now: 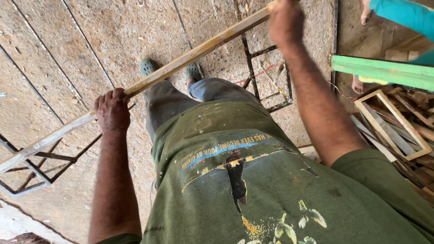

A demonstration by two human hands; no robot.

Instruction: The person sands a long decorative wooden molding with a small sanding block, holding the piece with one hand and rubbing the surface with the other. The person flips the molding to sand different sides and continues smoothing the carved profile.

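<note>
A black metal frame (34,174) is seen at the far left on the concrete floor (68,54). A long wooden strip (181,58) is held slanting across the view above the floor. It is clasped near its lower part by the left hand (111,110), fingers wrapped fully around it. Its upper end is gripped by the right hand (285,22), closed tight. At the right, a green board (384,72) and a wooden frame (391,124) are seen.

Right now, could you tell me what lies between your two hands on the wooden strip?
In the head view, only bare strip runs between the left hand and right hand. Beneath it show two green shoes on the stone floor.
</note>
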